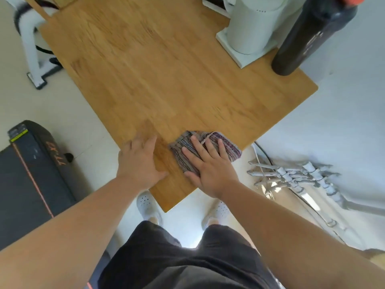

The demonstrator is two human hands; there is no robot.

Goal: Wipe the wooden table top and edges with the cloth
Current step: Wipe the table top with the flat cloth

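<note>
Near the worktop's (166, 80) front corner: cloth (227, 146) bunched by the right edge, right hand (208, 167) spread flat upon it, left hand (139, 161) open, palm down on bare wood beside it.

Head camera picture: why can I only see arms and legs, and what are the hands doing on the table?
The camera sits on a person's head and looks down, so you see what they see: their own arms, shorts and white shoes, but no face.

There is no machine here, only two bare hands. The right hand lies flat, fingers spread, pressing a striped cloth onto the wooden table, near its front edge. The left hand rests flat on the bare wood beside the cloth. Neither hand grips anything.

At the far side of the table stand a white kettle on its base and a dark bottle. The rest of the table is bare wood.
</note>
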